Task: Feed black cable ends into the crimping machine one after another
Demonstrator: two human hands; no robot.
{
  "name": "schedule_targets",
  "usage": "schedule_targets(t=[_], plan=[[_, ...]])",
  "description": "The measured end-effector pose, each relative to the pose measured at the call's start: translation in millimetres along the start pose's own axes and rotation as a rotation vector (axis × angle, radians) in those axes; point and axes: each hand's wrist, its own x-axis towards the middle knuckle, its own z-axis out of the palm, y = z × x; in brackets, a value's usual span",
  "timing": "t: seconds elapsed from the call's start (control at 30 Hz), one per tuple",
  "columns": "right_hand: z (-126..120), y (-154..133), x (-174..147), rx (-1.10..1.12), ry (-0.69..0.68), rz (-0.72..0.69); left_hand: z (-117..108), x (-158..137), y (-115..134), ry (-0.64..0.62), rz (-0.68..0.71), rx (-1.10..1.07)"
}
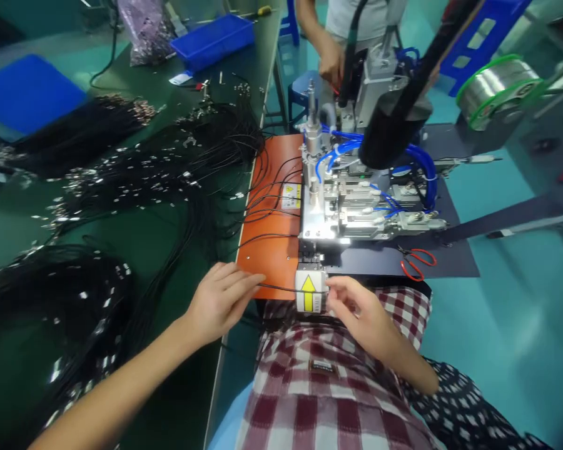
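A thin black cable (281, 288) is stretched between my two hands at the near edge of the orange plate. My left hand (225, 294) pinches it over the plate's left side. Its other end reaches my right hand (356, 306), whose thumb and fingertips are closed on it. Behind the cable is a white block with a yellow arrow (308, 300). Just beyond stands a metal machine (326, 215) with blue air tubes (425, 165). Several black cables (272, 236) run across the orange plate (267, 265) into the machine's left side.
Bundles of black cables (136, 169) cover the green table on the left. Red-handled pliers (417, 262) lie right of my right hand. A solder wire spool (500, 90) and a black nozzle (394, 128) hang above. Across the machine is another person's hand (332, 62). A blue tray (213, 40) stands farther back.
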Motion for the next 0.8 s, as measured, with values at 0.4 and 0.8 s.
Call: schedule_targets(t=[0.4, 0.8], plan=[[3, 9, 17, 0.499, 0.131, 0.123, 21, 11, 28, -0.146, -0.049, -0.032], [-19, 0, 28, 0.493, 0.229, 0.098, 54, 66, 55, -0.324, -0.701, -1.164]])
